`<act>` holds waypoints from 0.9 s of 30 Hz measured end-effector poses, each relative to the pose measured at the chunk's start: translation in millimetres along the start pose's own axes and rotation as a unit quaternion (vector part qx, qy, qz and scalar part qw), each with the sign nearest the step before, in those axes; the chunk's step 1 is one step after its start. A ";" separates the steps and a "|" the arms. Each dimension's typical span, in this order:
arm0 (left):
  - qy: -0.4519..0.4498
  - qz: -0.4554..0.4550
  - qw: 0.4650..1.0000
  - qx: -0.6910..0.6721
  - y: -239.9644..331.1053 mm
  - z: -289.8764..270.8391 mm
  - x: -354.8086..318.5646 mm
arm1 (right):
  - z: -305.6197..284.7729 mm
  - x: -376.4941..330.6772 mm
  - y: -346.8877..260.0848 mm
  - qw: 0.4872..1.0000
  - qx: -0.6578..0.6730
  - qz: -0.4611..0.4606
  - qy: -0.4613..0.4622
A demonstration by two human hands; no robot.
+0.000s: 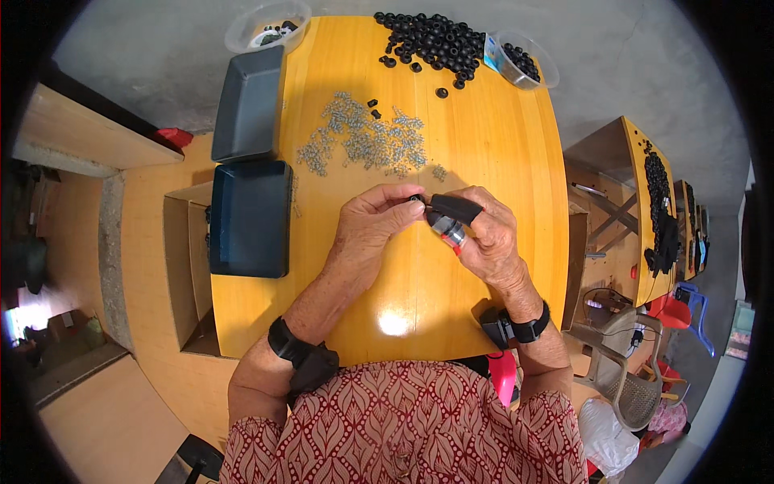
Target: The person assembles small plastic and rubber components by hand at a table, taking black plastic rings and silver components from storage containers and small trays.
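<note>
My left hand (367,230) is closed, with a small black part (416,198) pinched between thumb and fingertips above the table. Close against it, my right hand (493,238) grips a short hand tool with a clear, black and red handle (448,231), which looks like a screwdriver. A black sleeve (456,209) covers a finger of that hand. The tool's tip meets the black part, though fingers hide most of the contact. Just beyond both hands lies a spread of small silvery screws (379,145), with a few black pieces (374,114) at its far side.
Many round black knob-like parts (439,44) are heaped at the table's far edge, beside a clear bowl (550,74) of similar parts. Two dark trays (248,105) line the left edge, below another clear tub (238,36). A chair (641,395) stands at right.
</note>
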State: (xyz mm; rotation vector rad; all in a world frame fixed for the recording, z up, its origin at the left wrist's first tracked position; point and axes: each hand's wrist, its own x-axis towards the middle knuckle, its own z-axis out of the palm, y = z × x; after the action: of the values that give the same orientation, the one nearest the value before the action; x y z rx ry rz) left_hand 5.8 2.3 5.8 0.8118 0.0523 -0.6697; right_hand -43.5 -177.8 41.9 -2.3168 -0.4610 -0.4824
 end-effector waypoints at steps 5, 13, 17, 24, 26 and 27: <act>-0.034 0.028 0.997 0.067 -0.2 6.6 -1.6 | -9.3 1.2 -2.2 0.998 0.031 0.047 0.019; -0.064 0.021 0.991 0.111 -4.3 3.1 -2.4 | -19.8 -2.8 3.4 0.998 0.042 0.039 -0.020; -0.069 0.027 0.989 0.129 -5.6 3.4 -4.0 | -23.7 -3.9 4.7 0.998 0.043 0.039 -0.035; -0.070 0.021 0.984 0.160 -5.0 4.6 -4.4 | -26.8 -2.0 4.4 0.998 0.040 0.014 -0.054; -0.063 0.028 0.985 0.160 -5.4 4.9 -4.7 | -26.8 -1.9 5.7 0.998 0.031 0.003 -0.055; -0.063 0.027 0.985 0.160 -5.5 4.6 -4.5 | -27.0 -1.6 6.0 0.998 0.011 -0.008 -0.063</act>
State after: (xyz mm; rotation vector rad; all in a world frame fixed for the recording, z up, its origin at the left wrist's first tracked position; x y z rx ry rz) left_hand -1.8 -1.1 6.7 1.0730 -0.1959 -0.6850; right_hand -47.8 -201.3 56.0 -2.3330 -0.5429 -0.3375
